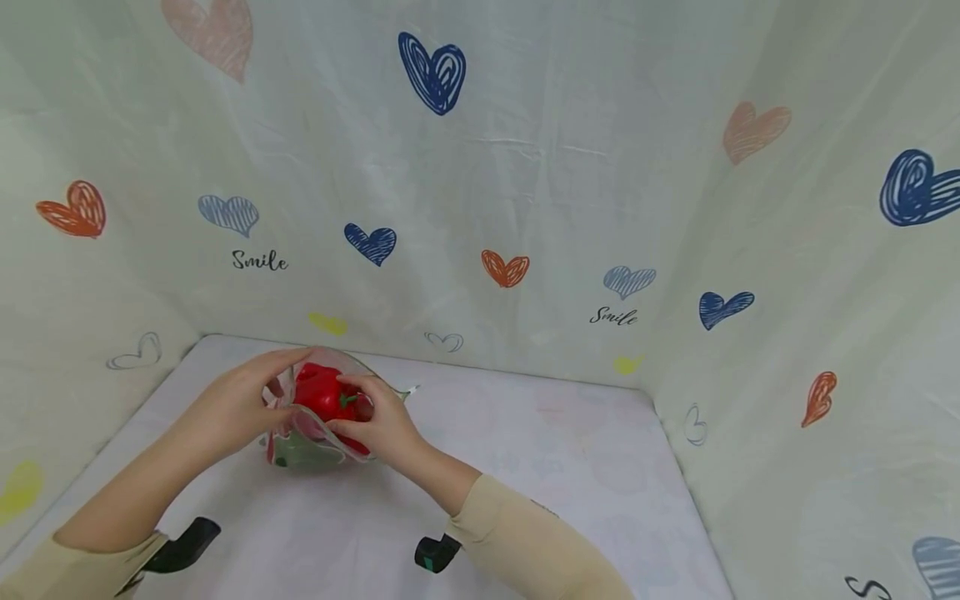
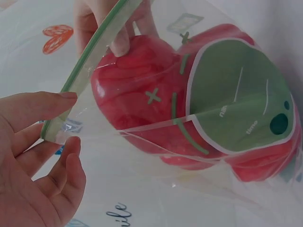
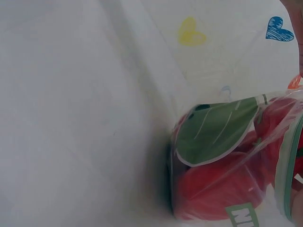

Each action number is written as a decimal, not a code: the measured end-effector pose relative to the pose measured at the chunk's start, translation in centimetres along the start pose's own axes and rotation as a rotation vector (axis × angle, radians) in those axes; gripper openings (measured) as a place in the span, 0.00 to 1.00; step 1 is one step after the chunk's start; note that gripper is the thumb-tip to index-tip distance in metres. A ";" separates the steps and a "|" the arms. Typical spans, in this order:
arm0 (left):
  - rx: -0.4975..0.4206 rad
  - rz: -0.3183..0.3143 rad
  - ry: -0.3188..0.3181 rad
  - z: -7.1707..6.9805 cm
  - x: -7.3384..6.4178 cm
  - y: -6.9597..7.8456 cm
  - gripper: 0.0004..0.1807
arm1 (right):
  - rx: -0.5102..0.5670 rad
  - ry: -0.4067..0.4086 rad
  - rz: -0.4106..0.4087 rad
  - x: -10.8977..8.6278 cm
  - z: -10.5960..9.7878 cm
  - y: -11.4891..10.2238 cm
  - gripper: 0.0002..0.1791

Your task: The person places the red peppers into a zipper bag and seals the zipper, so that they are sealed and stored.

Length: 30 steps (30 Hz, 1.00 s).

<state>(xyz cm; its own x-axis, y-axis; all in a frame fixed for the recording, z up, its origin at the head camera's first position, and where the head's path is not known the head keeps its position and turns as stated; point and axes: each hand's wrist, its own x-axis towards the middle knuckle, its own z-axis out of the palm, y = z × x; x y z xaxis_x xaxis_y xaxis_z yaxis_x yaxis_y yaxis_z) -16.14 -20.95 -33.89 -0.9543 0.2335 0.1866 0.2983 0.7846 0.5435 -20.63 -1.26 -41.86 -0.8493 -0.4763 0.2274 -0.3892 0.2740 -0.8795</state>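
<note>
A clear zip bag (image 1: 307, 454) with a green zip edge and a green leaf-shaped label (image 2: 236, 94) sits toward the table's back left. Its mouth gapes, and several red bell peppers show through the plastic. My left hand (image 1: 236, 404) pinches the bag's rim between thumb and fingers. At the mouth, a red bell pepper (image 1: 318, 392) with a green stem is held by my right hand (image 1: 386, 421), thumb and fingers around it. In the left wrist view, the right hand's fingertips (image 2: 120, 45) touch that pepper behind the plastic. Only a sliver of right hand shows in the right wrist view.
The bag rests on a white-covered table (image 1: 570, 492). A pale curtain (image 1: 525, 192) printed with hearts and "Smile" rises behind and along both sides. Dark wrist-mounted devices, one on each sleeve (image 1: 517, 533), hang below the forearms.
</note>
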 end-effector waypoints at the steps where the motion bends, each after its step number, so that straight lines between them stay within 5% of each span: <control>1: 0.003 -0.002 0.001 0.0 0.0 0.0 0.43 | -0.014 -0.009 0.007 0.0 -0.1 0.0 0.32; 10: 0.004 -0.003 0.014 -0.2 0.0 -0.2 0.42 | -0.108 -0.072 0.022 0.0 -1.1 0.0 0.30; 30: -0.013 -0.050 0.011 0.1 -0.3 -0.7 0.43 | -0.010 -0.055 0.004 -1.6 -4.5 0.4 0.24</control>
<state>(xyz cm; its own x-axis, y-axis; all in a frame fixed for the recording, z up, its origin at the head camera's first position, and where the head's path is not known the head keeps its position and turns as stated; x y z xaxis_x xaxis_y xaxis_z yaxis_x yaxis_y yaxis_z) -16.03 -21.51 -34.45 -0.9677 0.1877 0.1683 0.2507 0.7876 0.5629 -21.04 3.39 -40.71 -0.8302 -0.5201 0.2007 -0.3896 0.2837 -0.8762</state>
